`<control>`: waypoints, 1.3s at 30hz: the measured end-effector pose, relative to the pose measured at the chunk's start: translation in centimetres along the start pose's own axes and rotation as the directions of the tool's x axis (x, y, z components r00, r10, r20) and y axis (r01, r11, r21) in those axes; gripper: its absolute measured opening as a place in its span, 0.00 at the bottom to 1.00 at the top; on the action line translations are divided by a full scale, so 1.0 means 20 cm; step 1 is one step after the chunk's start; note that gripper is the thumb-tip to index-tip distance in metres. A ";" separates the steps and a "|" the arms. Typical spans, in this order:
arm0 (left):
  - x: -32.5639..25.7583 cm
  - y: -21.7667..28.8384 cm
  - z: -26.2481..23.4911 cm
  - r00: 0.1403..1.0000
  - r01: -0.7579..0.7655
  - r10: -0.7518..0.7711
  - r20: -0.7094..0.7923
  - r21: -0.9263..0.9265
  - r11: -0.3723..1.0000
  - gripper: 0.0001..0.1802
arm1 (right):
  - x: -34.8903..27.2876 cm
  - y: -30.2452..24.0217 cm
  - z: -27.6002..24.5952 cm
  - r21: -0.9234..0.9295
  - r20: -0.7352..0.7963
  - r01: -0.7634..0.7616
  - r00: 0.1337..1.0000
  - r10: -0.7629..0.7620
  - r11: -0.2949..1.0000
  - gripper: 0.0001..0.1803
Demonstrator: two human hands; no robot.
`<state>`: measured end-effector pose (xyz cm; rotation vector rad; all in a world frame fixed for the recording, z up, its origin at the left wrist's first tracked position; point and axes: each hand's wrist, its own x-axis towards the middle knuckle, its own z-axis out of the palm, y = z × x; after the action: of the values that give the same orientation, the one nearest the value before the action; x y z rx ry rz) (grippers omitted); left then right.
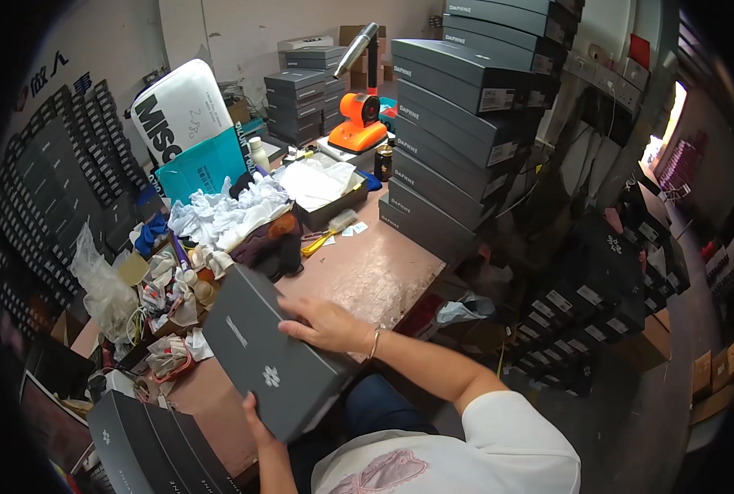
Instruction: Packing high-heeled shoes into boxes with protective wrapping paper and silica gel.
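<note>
A dark grey shoe box (256, 350), marked with a white flower shape, is tilted over the near edge of the table. My left hand (261, 424) grips its near-left edge, thumb up along the side and the other fingers hidden beneath. On the box's right side, my right hand (330, 325) holds the lid's edge, its fingers reaching over the top. The lid looks closed, so the contents are hidden. Several similar grey boxes (149, 449) stand at the lower left, close to my left forearm.
A tall stack of grey boxes (449, 123) rises at the table's right corner. An orange device (357, 123) stands at the back. White crumpled paper (235, 210) and a cluttered bin (169, 300) fill the left side. Dark boxes (581, 305) line the floor at right.
</note>
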<state>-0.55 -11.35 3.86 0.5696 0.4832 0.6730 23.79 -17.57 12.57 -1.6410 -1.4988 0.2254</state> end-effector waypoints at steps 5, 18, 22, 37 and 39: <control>0.19 0.45 0.80 0.919 -0.324 0.283 0.273 0.118 0.939 0.27 | -0.04 -0.65 -0.66 -0.586 0.209 0.535 0.825 -0.525 0.608 0.47; 0.15 0.72 1.61 0.517 -0.725 -0.027 0.856 0.454 0.517 0.42 | 0.34 -0.46 -2.06 -0.954 -0.240 -0.033 0.677 -0.696 0.297 0.60; 0.01 0.88 0.98 0.656 -0.754 -0.052 0.753 0.649 -0.101 0.40 | 0.17 -0.04 -2.35 -0.952 -0.270 -0.141 0.805 -0.528 0.271 0.56; -0.91 1.37 -0.73 0.854 0.133 0.286 -0.435 0.714 0.688 0.33 | -0.11 0.15 0.05 -0.035 0.368 -0.145 0.918 0.148 0.989 0.26; -0.69 1.12 -0.53 0.836 0.115 0.323 -0.443 0.718 0.686 0.45 | -0.15 0.10 0.32 0.147 0.492 -0.281 0.852 0.176 0.948 0.23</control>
<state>-25.97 -2.95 13.20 1.1837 1.3062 0.7493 20.32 -16.88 6.04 -1.6571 -1.5540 0.9539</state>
